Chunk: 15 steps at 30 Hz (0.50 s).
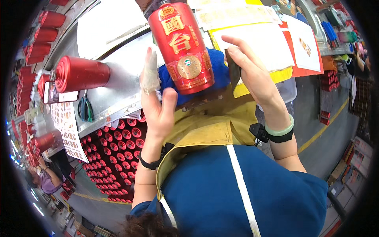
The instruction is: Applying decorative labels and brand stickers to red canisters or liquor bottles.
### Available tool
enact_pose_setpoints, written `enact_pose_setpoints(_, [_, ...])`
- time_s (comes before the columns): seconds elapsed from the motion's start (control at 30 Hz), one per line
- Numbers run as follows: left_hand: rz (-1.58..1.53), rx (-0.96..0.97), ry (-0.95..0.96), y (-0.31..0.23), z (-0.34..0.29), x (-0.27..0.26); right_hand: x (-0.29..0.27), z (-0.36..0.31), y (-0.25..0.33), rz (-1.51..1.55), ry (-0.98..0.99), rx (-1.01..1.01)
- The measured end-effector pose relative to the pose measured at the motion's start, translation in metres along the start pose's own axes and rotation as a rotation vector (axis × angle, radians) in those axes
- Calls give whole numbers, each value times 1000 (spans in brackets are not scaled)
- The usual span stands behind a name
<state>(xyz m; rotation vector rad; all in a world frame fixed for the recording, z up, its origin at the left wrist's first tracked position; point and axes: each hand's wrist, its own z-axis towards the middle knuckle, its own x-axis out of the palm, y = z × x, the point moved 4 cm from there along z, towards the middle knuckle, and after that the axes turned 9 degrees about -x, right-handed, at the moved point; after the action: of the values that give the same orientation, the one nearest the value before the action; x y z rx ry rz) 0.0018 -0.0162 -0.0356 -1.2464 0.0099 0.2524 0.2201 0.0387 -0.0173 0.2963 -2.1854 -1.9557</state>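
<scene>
A red bottle (pixel 183 49) with gold characters and a round gold emblem lies on a blue cloth (pixel 219 65) at the table's near edge, its base toward me. My left hand (pixel 158 106) is beside the bottle's left side, fingers stretched out and thumb apart. Whitish covers wrap some of its fingers. To the bottle's right, my right hand (pixel 252 71) holds a dark, flat, thin piece (pixel 233 70) on its inner side, with the fingers partly stretched. What kind of piece it is, I cannot make out. Neither hand visibly grips the bottle.
Left on the metal table lie another red bottle (pixel 83 74), a phone (pixel 59 94), scissors (pixel 85 108) and a label sheet (pixel 69 130). Paper stacks with yellow sheets (pixel 282 75) are at right. Below the table stand many red bottles (pixel 120 146). Another person (pixel 49 177) works far left.
</scene>
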Motion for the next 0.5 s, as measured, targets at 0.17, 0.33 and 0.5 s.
enact_pose_setpoints(0.17, [820,271,-7,-21,-32,11,12,-22,20,-30,-92,-287])
enact_pose_setpoints(0.33, [764,264,-95,-1,-46,1,9,-39,9,-477,-169,-297])
enact_pose_setpoints(0.5, [736,105,-156,-8,-46,-1,4,-45,14,-323,-263,-278])
